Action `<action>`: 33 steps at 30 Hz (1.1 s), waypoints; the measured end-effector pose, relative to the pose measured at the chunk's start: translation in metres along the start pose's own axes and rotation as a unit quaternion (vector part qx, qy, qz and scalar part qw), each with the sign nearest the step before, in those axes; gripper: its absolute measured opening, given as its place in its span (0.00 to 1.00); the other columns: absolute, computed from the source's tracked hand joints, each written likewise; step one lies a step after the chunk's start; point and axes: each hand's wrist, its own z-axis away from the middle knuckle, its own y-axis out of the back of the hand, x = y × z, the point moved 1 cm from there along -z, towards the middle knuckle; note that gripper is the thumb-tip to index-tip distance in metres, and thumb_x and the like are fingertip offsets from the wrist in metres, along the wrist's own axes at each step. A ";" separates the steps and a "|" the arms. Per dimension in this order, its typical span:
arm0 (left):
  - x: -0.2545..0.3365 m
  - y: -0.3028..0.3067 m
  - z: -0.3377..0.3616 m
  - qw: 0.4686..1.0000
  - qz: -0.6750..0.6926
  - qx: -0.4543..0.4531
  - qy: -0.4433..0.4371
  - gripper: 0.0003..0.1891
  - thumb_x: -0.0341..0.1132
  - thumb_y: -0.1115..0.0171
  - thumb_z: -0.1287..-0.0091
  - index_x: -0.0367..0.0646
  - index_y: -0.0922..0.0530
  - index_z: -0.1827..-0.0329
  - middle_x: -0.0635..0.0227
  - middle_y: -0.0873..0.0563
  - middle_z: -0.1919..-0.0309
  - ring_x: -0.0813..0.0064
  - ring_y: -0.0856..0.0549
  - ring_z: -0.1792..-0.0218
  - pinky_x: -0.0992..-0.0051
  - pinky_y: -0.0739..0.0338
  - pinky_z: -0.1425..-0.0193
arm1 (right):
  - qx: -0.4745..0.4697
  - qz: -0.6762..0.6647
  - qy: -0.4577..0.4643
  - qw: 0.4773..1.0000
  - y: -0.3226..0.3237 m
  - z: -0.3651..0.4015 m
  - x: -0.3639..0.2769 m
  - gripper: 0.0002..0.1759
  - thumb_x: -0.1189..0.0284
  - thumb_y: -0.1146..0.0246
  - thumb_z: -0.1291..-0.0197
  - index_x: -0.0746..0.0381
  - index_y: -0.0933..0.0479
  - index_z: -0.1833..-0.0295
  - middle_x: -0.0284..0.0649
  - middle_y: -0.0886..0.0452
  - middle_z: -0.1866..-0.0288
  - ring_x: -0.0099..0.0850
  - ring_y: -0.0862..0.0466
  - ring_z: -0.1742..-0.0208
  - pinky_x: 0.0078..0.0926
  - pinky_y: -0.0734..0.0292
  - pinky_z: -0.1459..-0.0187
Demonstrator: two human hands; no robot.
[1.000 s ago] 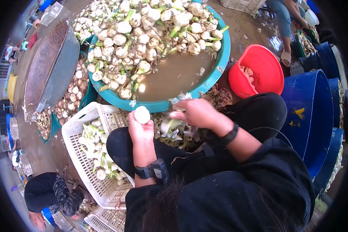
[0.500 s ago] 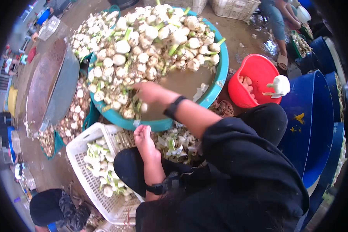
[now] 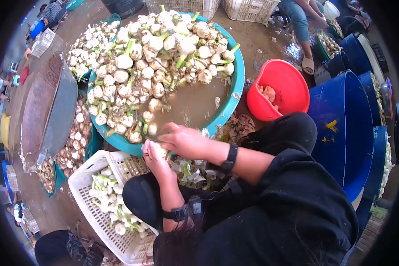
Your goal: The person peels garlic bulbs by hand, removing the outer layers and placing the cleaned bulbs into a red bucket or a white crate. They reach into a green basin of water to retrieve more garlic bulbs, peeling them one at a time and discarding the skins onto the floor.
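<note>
In the head view, my left hand (image 3: 156,163) is closed around a pale garlic bulb (image 3: 162,151) near the front rim of the teal tub (image 3: 237,86). My right hand (image 3: 187,140) lies against the same bulb from the upper right, its fingers bent and gripping at it. Fingers cover much of the bulb. Behind my hands, the tub holds a heap of garlic bulbs (image 3: 122,62) with stems and soil, beside muddy water (image 3: 188,104). Below the hands, loose skins and trimmings (image 3: 195,175) lie between my knees.
To the left stands a white crate (image 3: 86,195) with trimmed bulbs. A red bucket (image 3: 292,84) and a tall blue bin (image 3: 328,150) stand to the right. A metal barrow (image 3: 53,111) is at far left. Another person's leg (image 3: 297,26) shows at upper right.
My right hand has come back from the heap to my left hand, which has closed on a garlic bulb. A bulb in mid-air near the blue bin is out of sight. The view has shifted slightly.
</note>
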 end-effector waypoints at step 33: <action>0.023 0.004 0.018 0.960 -0.118 -0.236 0.093 0.23 0.29 0.41 0.40 0.33 0.33 0.41 0.64 0.22 0.55 0.76 0.23 0.55 0.78 0.27 0.52 | 0.094 -0.018 0.070 0.993 0.024 0.048 0.005 0.10 0.70 0.41 0.45 0.67 0.22 0.68 0.42 0.22 0.78 0.29 0.21 0.75 0.33 0.26 0.67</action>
